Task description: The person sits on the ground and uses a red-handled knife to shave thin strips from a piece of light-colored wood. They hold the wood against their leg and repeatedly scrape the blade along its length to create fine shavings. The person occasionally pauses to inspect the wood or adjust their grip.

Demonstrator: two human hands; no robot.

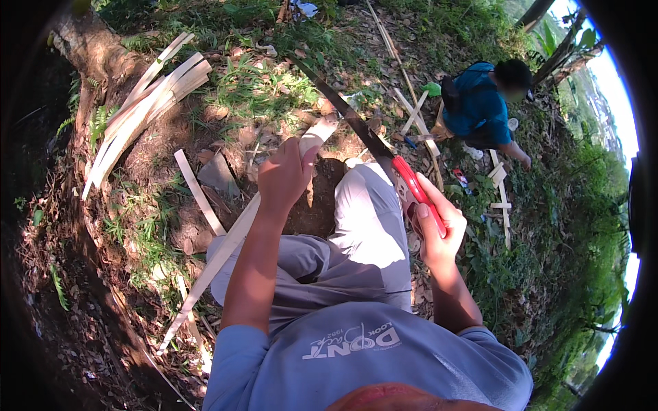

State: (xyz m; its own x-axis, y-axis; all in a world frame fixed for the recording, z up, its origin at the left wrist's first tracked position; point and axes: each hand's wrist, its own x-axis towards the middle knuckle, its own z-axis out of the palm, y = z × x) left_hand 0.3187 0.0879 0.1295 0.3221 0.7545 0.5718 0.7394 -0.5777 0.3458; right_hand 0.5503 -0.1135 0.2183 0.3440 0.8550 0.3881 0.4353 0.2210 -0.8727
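Note:
My left hand (pixel 284 175) is closed around a long pale wooden strip (pixel 223 257). The strip slants from its broad upper end, just past my fingers, down along my left forearm to the ground at lower left. In my right hand (pixel 439 222) is the red handle of a machete (pixel 356 123). Its long dark blade points up and to the left, passing beside the strip's upper end. From this view I cannot tell whether blade and wood touch. My bent legs in grey trousers (pixel 373 226) are beneath both hands.
Several pale strips (pixel 147 113) lean in a bundle by a tree trunk (pixel 86 44) at left. A shorter strip (pixel 199 192) lies beside a flat grey stone (pixel 218 173). At right, a person in a blue shirt (pixel 480 103) bends near crossed wooden pieces (pixel 415 113) and another wooden piece (pixel 502 198).

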